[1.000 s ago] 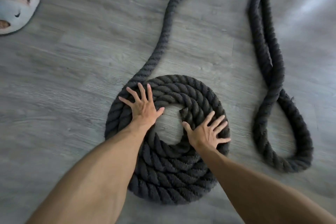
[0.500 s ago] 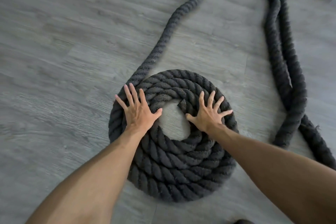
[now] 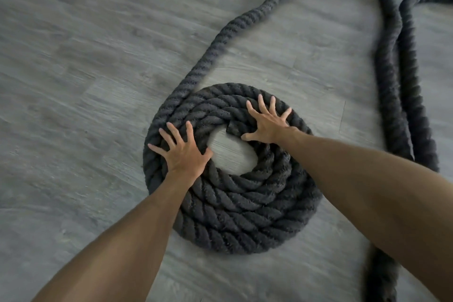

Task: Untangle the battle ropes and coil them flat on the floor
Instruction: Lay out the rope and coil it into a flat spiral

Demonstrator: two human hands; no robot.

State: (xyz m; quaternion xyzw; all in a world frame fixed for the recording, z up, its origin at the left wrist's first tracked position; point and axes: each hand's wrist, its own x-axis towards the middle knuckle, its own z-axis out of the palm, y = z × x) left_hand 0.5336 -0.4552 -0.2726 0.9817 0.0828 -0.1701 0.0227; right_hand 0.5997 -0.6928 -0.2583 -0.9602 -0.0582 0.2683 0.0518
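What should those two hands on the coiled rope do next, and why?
Probably press and turn the coil counterclockwise, as seen here, to wind in more rope. Both the left hand and right hand lie flat, fingers spread, on it, and a loose tail leaves its upper left edge across the floor, uncoiled.

Both hands, left [image 3: 185, 154] and right [image 3: 266, 125], press flat on the coiled rope [image 3: 235, 211].

Two bare arms are all that shows of the person. The left forearm [image 3: 137, 223] and the right forearm [image 3: 367, 179] are lean, with faint muscle lines, uncovered to the picture's edge. The left hand [image 3: 182, 157] and right hand [image 3: 267, 127] are likewise bare, with slender fingers and tendons ridging the backs.
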